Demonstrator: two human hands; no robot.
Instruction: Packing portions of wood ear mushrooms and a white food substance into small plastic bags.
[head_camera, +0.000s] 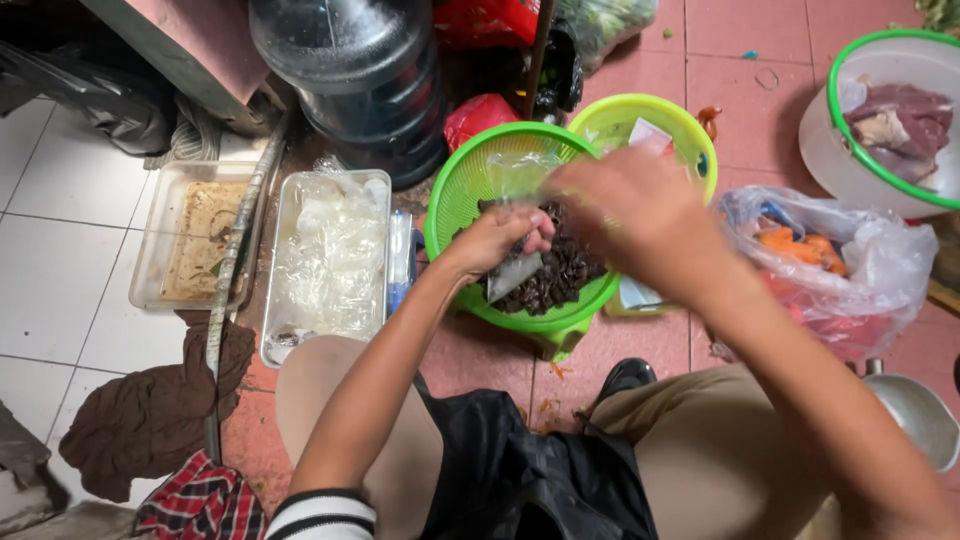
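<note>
At far left a clear tray (190, 240) of brownish paste sits on the floor, beside a second tray (328, 262) of plastic bags. The left hand (497, 240) is closed, pinching a clear plastic bag (512, 272) over the green colander (452, 200) of dark pieces (560, 275). The right hand (625, 215), blurred, has its fingers curled at the bag's top edge. Behind it stands a yellow-green colander (640, 115). Further right lie a bag of vegetables (850, 265) and a bowl of raw meat (890, 125).

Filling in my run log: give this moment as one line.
left hand: holds clear bag | right hand: above green basket | dark pieces in basket
</note>
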